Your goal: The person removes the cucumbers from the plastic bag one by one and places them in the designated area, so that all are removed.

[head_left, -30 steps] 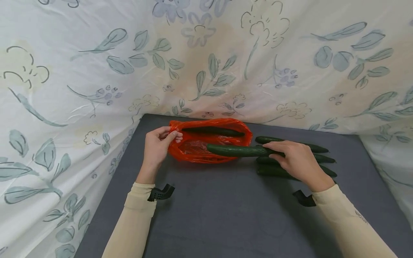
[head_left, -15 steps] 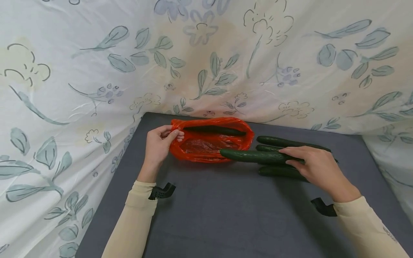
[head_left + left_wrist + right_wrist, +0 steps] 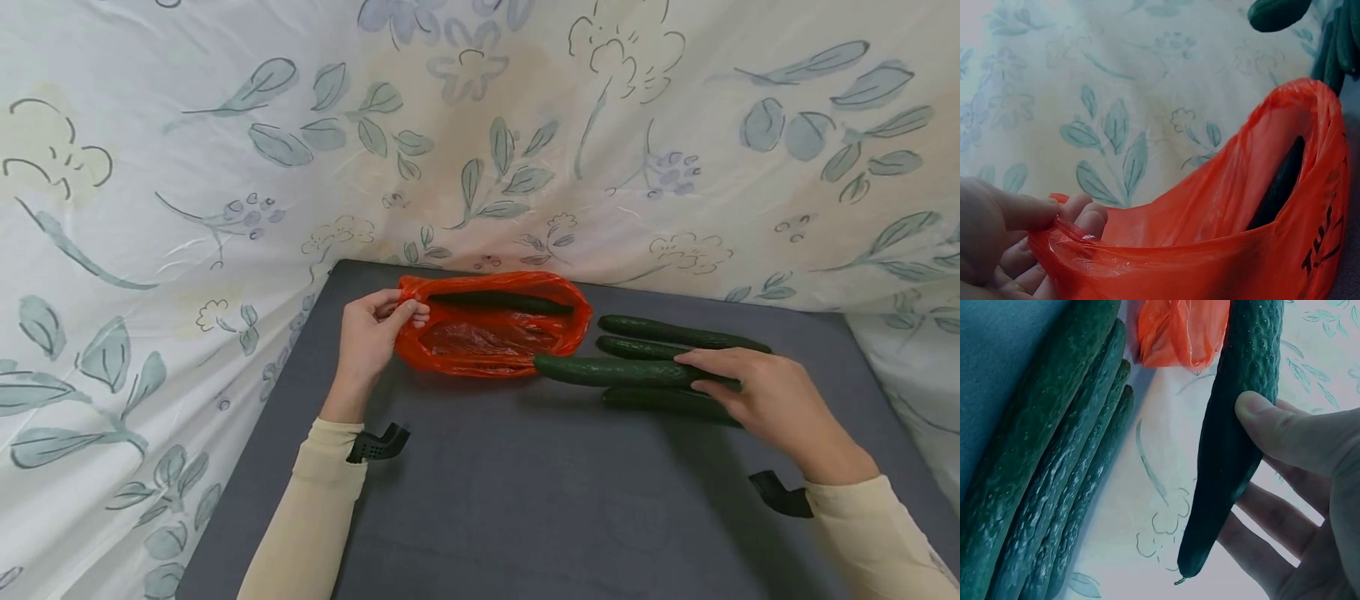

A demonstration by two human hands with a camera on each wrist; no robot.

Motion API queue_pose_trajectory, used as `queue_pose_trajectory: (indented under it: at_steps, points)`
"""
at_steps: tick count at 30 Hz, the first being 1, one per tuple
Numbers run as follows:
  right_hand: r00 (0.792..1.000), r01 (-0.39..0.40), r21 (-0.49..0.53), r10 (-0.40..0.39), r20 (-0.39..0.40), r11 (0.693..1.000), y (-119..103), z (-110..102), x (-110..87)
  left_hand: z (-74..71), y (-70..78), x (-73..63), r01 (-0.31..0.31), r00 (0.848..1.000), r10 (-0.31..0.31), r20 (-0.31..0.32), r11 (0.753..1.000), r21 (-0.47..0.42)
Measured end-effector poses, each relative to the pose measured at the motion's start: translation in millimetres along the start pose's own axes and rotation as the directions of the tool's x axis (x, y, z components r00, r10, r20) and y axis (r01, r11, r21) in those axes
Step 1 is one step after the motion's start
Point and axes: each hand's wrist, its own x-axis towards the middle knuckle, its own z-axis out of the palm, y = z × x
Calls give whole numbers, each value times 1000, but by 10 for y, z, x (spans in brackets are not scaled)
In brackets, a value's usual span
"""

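My left hand [image 3: 372, 335] pinches the left end of the rim of a red plastic bag [image 3: 480, 364], whose mouth gapes upward. Inside the bag, along its back side, lies a dark green cucumber [image 3: 502, 302]. In my right hand [image 3: 772, 400] another long cucumber [image 3: 607, 372] is held near one end, thumb on one side and fingers on the other. Its far tip overlaps the bag's right front rim in the head view. The right wrist view shows this cucumber [image 3: 1235, 444] above the table, apart from several cucumbers [image 3: 1041, 450] lying side by side.
The row of cucumbers [image 3: 675, 332] lies to the right of the bag, partly under my right hand in the head view. The dark grey table [image 3: 525, 500] meets a white floral cloth [image 3: 480, 167] at the back and left.
My right hand has moved right and slightly toward me, drawing the held cucumber away from over the bag's mouth. The left hand keeps its pinch on the rim, nearly still.
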Motion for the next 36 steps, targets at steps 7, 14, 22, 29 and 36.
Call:
queue_pose_trajectory:
  at_steps: [7,14,22,29,36]
  points:
    - [1000,6,-27,-6,-7,1000,-3,-39,-111,-7,-18,-7,5,1000,-5,2,1000,2]
    - [1000,0,-67,-1,-16,998,37,-84,-268,-33,-36,-13,2,1000,-2,0,1000,-6]
    - [995,-89,-109,93,30,990,108,-96,-463,-62,-49,-14,-2,1000,2,-1,1000,1]
    - [985,-149,-85,155,79,985,170,-9,-613,-57,-71,-28,3,1000,-3,4,1000,11]
    - [977,-164,-80,173,125,983,216,53,-781,-62,-67,-30,-4,1000,4,2,1000,-1]
